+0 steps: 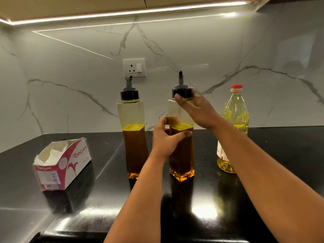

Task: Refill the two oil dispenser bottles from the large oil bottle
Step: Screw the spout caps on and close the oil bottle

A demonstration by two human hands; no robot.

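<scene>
Two tall square glass dispenser bottles stand on the black counter (263, 141), each roughly half full of amber oil. The left dispenser (134, 135) has a black cap with a grey spout and stands untouched. My left hand (166, 139) grips the body of the right dispenser (182, 162) at the oil line. My right hand (196, 106) wraps its fingers around that bottle's black cap (182, 92). The large plastic oil bottle (235, 118) with a red cap stands to the right, partly hidden behind my right forearm.
An open pink and white tissue box (63, 163) lies on the counter at the left. A wall socket (134, 67) sits on the marble backsplash behind the dispensers. The counter's front edge runs along the bottom left.
</scene>
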